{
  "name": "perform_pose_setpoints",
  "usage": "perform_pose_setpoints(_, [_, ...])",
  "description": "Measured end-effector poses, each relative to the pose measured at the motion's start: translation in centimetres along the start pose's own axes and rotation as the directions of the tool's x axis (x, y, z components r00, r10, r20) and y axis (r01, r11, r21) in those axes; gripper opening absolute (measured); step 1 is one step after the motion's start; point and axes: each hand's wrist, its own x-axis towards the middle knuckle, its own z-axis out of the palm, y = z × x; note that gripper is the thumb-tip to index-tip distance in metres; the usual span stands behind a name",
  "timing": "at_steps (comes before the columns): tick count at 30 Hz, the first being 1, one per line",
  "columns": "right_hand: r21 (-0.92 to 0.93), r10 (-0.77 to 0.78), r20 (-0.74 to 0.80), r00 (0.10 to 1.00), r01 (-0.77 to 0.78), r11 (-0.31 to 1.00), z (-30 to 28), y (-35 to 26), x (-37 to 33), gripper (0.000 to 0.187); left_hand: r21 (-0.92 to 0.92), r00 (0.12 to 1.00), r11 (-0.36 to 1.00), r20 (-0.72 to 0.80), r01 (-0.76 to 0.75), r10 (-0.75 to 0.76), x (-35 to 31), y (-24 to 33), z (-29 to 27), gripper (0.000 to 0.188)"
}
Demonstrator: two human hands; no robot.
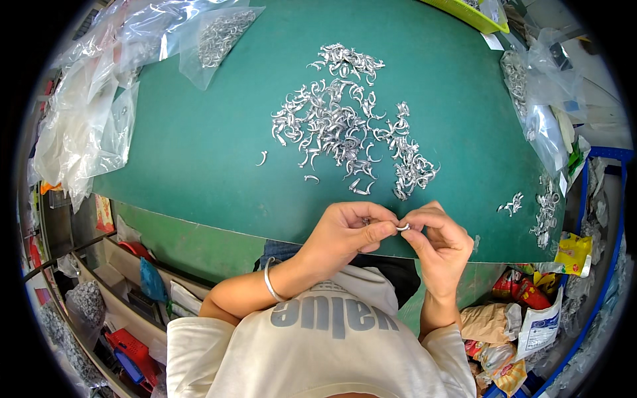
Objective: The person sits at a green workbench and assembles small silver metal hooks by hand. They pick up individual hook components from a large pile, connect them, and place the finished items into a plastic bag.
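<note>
Over the table's near edge, my left hand [352, 229] and my right hand [439, 244] meet in a pinch. Between their fingertips is a small, shiny, curved silver metal piece [403, 227], both hands closed on it. A bit of silver also shows behind my left thumb, too small to make out. Beyond my hands a large loose pile of curved silver pieces [335, 123] covers the middle of the green table [199, 146]. Beside it on the right runs a narrower heap [415, 166], and a smaller heap [348, 61] lies farther back. A few single pieces lie in front.
Clear plastic bags [93, 132] cover the far left, one bag [222, 40] holding silver pieces. More bags [524, 86] and small heaps [546, 215] line the right side. A yellow-green tray [474, 16] stands at the back right. Drawers [126, 268] are at lower left, a blue rack [590, 219] at right.
</note>
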Motion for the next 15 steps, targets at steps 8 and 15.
perform_pose_setpoints(8, [-0.367,-0.075,-0.172,0.982,0.006,0.93,-2.4,1.5,1.6,0.013,-0.334,0.992,0.935,0.006,0.118,-0.123,0.5,0.7,1.1,0.012])
perform_pose_setpoints(15, [-0.79,-0.185,-0.044,0.982,0.079,0.607,-3.8,3.8,4.1,0.018,-0.148,0.984,0.984,0.164,0.095,-0.07,0.8,-0.3,-0.7,0.009])
